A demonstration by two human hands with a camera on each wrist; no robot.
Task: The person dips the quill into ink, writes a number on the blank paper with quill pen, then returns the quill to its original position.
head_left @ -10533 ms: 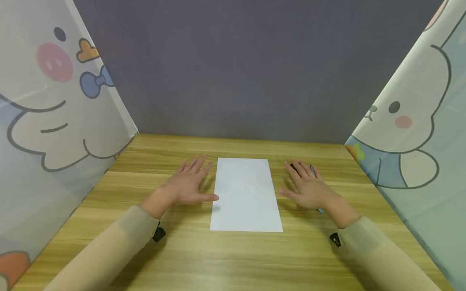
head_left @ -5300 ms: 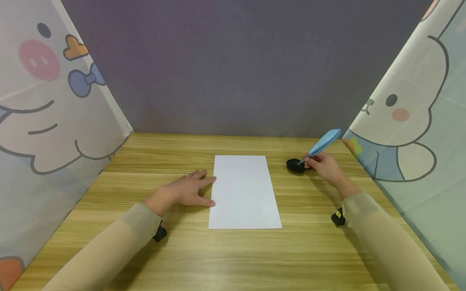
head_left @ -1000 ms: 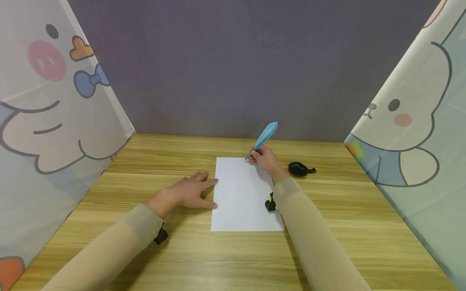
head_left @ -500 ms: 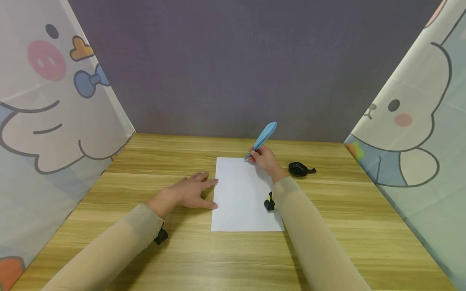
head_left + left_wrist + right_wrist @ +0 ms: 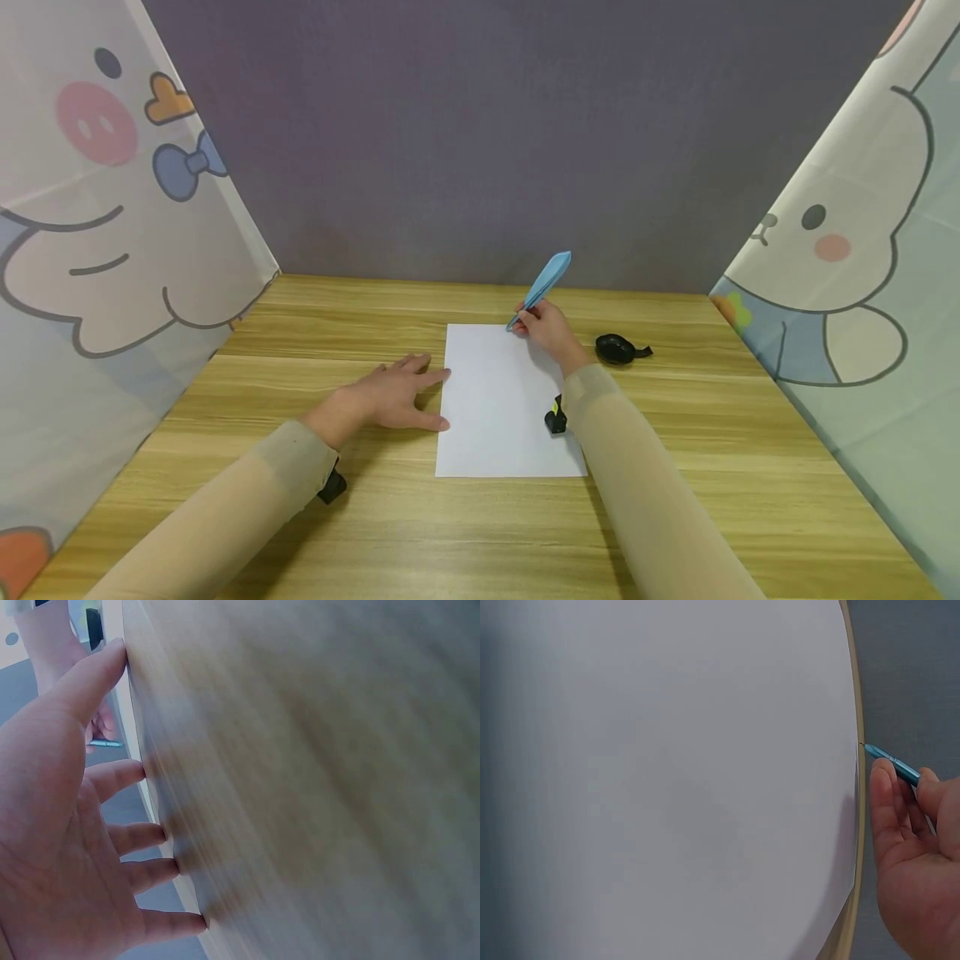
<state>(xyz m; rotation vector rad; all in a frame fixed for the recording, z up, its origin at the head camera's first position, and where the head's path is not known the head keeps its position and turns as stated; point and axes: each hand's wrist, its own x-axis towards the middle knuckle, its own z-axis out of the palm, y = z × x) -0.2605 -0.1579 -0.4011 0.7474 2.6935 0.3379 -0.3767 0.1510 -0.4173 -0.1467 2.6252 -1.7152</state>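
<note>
A blank white sheet of paper point(image 5: 502, 400) lies on the wooden table point(image 5: 675, 517). My right hand point(image 5: 546, 327) pinches a blue feather-shaped pen point(image 5: 542, 287) and holds its tip at the sheet's far edge. The right wrist view shows that pen point(image 5: 894, 764) between the fingers, its tip at the sheet's point(image 5: 675, 780) edge. My left hand point(image 5: 386, 392) lies flat on the wood with straight fingers, its fingertips touching the sheet's left edge. In the left wrist view the left hand point(image 5: 67, 825) is spread against the table.
A small black ink pot point(image 5: 617, 348) sits on the table just right of my right hand. Cartoon-printed curtains point(image 5: 97, 250) close off the left and right sides, and a grey wall point(image 5: 480, 142) stands behind the table.
Over the last second nothing has visibly moved. Earlier my right hand picked up the pen, dipped it at the ink pot and carried it over to the sheet's far edge.
</note>
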